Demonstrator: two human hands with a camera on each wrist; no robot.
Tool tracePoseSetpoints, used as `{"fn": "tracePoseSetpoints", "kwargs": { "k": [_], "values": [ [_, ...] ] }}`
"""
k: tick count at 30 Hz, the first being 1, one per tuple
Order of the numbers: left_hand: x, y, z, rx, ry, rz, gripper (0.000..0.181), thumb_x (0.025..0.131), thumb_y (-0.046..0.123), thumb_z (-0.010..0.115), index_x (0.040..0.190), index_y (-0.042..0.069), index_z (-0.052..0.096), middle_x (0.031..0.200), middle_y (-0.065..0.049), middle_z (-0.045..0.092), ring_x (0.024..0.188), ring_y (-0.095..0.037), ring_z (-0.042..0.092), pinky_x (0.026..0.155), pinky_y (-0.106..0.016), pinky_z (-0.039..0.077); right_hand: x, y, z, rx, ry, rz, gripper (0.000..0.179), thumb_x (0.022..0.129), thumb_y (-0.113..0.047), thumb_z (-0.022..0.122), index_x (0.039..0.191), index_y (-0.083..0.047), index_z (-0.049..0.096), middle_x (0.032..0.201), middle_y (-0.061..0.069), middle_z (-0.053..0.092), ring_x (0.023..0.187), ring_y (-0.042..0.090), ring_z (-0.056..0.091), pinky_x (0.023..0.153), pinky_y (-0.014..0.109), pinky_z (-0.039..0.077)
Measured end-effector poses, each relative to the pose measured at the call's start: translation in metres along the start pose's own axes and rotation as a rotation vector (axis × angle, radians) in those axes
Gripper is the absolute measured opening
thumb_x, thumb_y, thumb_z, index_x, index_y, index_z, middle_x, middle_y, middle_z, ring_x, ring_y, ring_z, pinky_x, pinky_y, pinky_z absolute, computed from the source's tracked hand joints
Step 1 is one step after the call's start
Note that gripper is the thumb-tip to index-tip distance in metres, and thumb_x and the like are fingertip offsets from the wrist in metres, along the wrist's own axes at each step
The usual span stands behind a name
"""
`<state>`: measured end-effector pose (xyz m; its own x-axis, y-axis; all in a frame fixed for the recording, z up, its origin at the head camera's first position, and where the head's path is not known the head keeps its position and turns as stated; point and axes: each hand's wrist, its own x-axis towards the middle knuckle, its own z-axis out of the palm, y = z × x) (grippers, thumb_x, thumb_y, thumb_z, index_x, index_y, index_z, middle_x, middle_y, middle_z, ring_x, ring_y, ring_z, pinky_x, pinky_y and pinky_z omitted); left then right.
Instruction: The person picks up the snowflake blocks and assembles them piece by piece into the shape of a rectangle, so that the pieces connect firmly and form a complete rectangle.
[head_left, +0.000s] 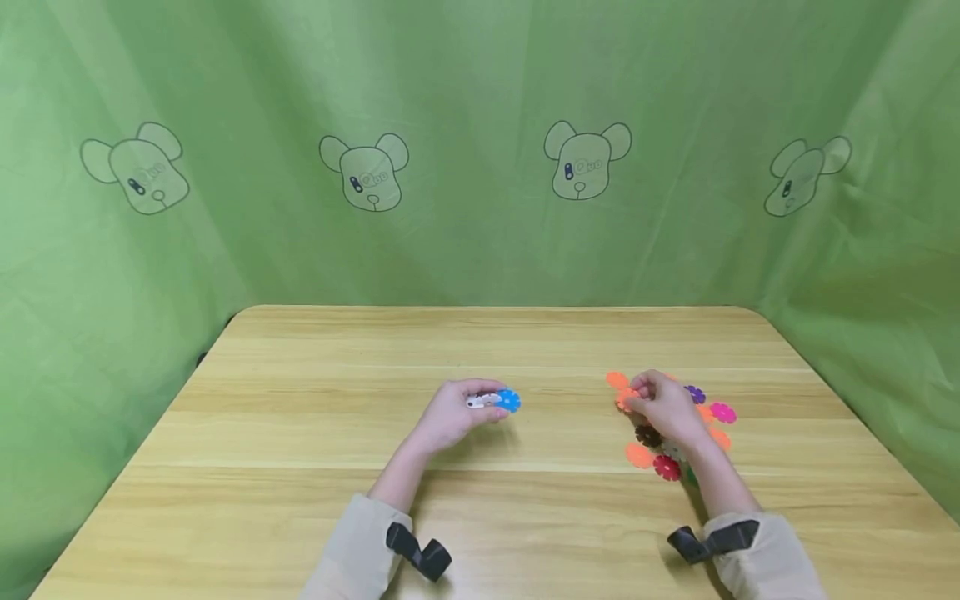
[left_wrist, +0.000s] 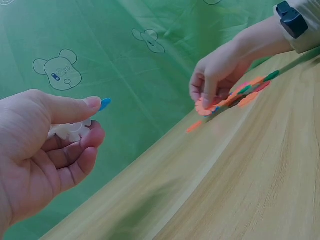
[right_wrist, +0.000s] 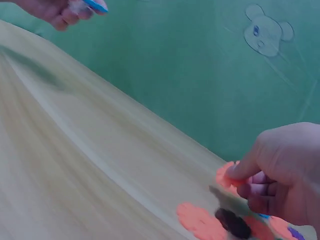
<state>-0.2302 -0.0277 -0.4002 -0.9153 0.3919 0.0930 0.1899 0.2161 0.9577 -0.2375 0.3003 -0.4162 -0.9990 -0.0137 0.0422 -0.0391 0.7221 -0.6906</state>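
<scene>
Above the middle of the table, my left hand pinches a white notched disc joined to a blue notched disc, like snowflake building discs. The blue one sticks out past the thumb tip. My right hand holds an orange notched disc between thumb and fingers, close over a loose group of similar discs. In that group lie a dark brown disc, a red disc, a pink disc, a purple disc and several orange ones; the hand and wrist partly hide the group.
The wood-grain table reaches back to a green curtain printed with bear heads, which also hangs along both sides. Each sleeve carries a black strap mount, the left mount and the right mount.
</scene>
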Motion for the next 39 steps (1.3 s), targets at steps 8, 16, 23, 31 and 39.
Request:
{"fn": "tracePoseSetpoints", "kwargs": {
  "k": [8,16,23,31,39],
  "values": [
    [0.000,0.000,0.001,0.006,-0.006,-0.003,0.040,0.077,0.012,0.074,0.114,0.001,0.063,0.099,-0.011,0.065,0.079,-0.015,0.058,0.069,-0.031,0.052,-0.002,-0.031,0.018,0.144,-0.051,-0.056,0.030,0.088,-0.014,0.063,0.112,0.003,0.057,0.089,0.010,0.061,0.079,0.023,0.057,0.062,0.028,0.049],
    [0.000,0.001,0.001,0.011,-0.017,0.005,0.038,0.078,0.012,0.073,0.113,0.001,0.063,0.097,-0.010,0.065,0.078,-0.015,0.058,0.067,-0.028,0.051,-0.011,-0.069,0.038,0.324,-0.098,-0.103,0.025,0.088,-0.008,0.063,0.108,0.005,0.055,0.081,0.011,0.062,0.072,0.031,0.060,0.058,0.034,0.051],
    [0.001,0.003,0.001,0.047,-0.023,0.025,0.039,0.078,0.017,0.074,0.113,0.003,0.064,0.096,-0.008,0.066,0.079,-0.015,0.059,0.068,-0.028,0.050,-0.013,-0.091,0.051,0.403,-0.115,-0.163,0.022,0.086,-0.002,0.063,0.105,0.007,0.055,0.081,0.014,0.063,0.068,0.030,0.060,0.057,0.035,0.053],
    [0.000,0.002,0.003,0.041,-0.023,0.028,0.037,0.079,0.016,0.073,0.112,0.001,0.064,0.095,-0.008,0.067,0.077,-0.014,0.059,0.068,-0.027,0.050,-0.016,-0.097,0.060,0.463,-0.152,-0.199,0.022,0.085,0.001,0.062,0.104,0.008,0.055,0.082,0.014,0.063,0.072,0.039,0.059,0.060,0.031,0.054],
    [0.001,0.000,0.004,0.033,-0.026,0.033,0.035,0.080,0.015,0.072,0.111,0.000,0.064,0.095,-0.009,0.067,0.077,-0.014,0.059,0.070,-0.033,0.052,-0.020,-0.098,0.064,0.421,-0.140,-0.267,0.021,0.084,-0.001,0.063,0.104,0.004,0.058,0.082,0.013,0.062,0.069,0.031,0.060,0.061,0.030,0.053]
  ]
}}
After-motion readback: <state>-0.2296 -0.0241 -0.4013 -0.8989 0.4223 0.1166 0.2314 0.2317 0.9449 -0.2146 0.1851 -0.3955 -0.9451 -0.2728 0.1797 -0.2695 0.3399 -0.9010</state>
